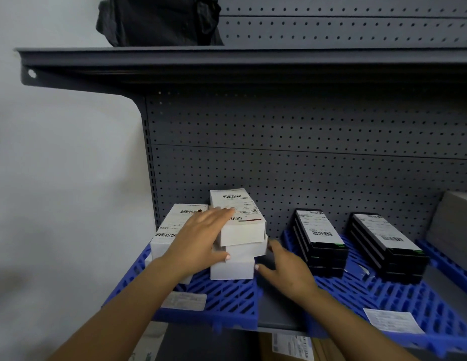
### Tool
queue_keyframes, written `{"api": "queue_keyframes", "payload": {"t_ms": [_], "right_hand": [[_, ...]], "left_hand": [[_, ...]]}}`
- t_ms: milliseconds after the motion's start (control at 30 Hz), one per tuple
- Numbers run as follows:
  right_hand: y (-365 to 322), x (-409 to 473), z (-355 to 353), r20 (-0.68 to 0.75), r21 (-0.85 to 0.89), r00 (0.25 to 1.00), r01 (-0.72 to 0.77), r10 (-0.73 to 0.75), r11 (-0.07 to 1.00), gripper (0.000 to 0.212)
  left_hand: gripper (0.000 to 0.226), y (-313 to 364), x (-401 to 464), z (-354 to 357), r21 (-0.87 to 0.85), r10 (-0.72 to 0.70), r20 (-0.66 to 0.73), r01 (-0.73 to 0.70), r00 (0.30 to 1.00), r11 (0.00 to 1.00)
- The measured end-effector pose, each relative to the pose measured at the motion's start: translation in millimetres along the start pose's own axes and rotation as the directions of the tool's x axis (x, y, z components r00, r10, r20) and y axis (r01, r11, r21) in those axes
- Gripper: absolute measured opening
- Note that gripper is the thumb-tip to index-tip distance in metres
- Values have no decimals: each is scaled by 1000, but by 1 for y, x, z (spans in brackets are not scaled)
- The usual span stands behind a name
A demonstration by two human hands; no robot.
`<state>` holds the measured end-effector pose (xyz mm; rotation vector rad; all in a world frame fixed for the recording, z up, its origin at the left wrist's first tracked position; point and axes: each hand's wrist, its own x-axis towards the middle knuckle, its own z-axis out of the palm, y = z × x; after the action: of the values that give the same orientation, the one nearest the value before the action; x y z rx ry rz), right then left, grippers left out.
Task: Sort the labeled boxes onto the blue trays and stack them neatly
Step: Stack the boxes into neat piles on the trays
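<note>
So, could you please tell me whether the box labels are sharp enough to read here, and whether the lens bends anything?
Head view: barcodes on the top white box and black stacks show, but the fine print is too soft to read; the upper shelf edge bows from wide-angle distortion; beneath it the pegboard lies in shadow; the left hand is slightly blurred.

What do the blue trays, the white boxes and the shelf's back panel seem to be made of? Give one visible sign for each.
Blue trays: probably moulded plastic, from the uniform colour and slotted grid.
White boxes: likely matte cardboard with paper labels, from the crisp folded edges.
Back panel: apparently painted grey sheet metal, from the regular punched holes.
</note>
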<state>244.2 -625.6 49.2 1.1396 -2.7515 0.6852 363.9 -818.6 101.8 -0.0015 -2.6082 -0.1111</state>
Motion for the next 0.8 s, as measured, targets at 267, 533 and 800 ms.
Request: {"api": "queue_keyframes", "payload": {"t_ms": [267, 533, 800], "right_hand": [[-15, 7, -5, 1, 236, 998, 67, -69, 970, 119], [-19, 12, 7, -32, 258, 999, 18, -10, 966, 104], [-21, 15, 4, 17, 106, 1000, -26, 25, 994, 102]], "left_hand": [[120, -25, -20, 19, 287, -359, 95, 320, 929, 903], [96, -56, -25, 18, 403, -320, 144, 240, 936, 883], [93, -79, -23, 13, 314, -277, 134, 224, 951, 923]]}}
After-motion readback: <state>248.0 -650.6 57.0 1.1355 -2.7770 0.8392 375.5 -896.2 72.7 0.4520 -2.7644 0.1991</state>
